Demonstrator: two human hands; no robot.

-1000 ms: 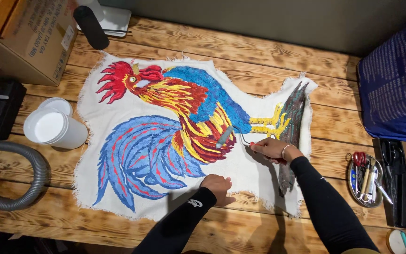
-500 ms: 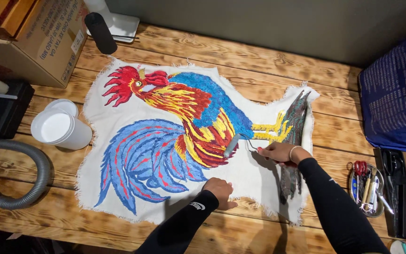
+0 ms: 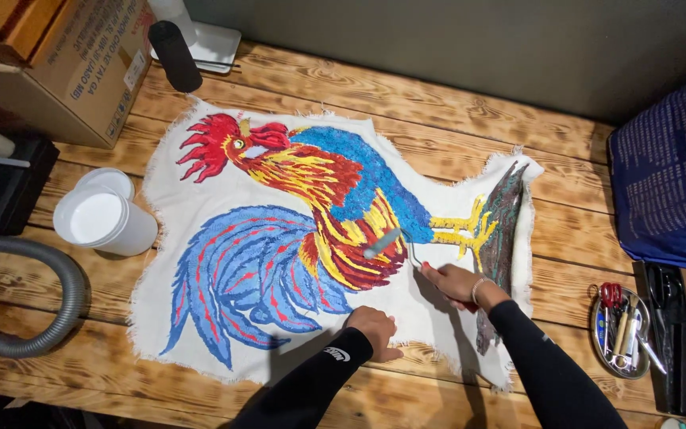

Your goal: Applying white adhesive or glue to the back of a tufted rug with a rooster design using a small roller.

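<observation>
Since the earlier frames, the right hand (image 3: 456, 284) has drawn back a little toward the near edge of the desk (image 3: 454, 135), and the small roller (image 3: 383, 242) it holds now lies over the red and yellow belly of the rooster instead of by the legs. Its grip is clamped on the roller's thin wire handle, the fingers closed round it, and the grey roller head sits tilted on the painted surface. The left hand (image 3: 373, 330) has stayed near the near edge, fingers curled together and pressed down on the bare white margin of the cloth (image 3: 430, 318), holding nothing.

That cloth, frayed at its edges and painted with a rooster in red, blue and yellow, lies flat across the middle of the wooden desk, the tail toward the left end and the feet toward the right. Both arms wear black sleeves.

Near the left edge stands a white tub (image 3: 103, 222), just beside the cloth, with a grey hose (image 3: 49, 306) curving round the near left corner. A cardboard box (image 3: 65, 71) fills the far left corner, and a black cylinder (image 3: 175, 45) stands next to it. By the right edge lies a small dish of tools (image 3: 621, 330), and beyond it a blue bag (image 3: 668, 191).
</observation>
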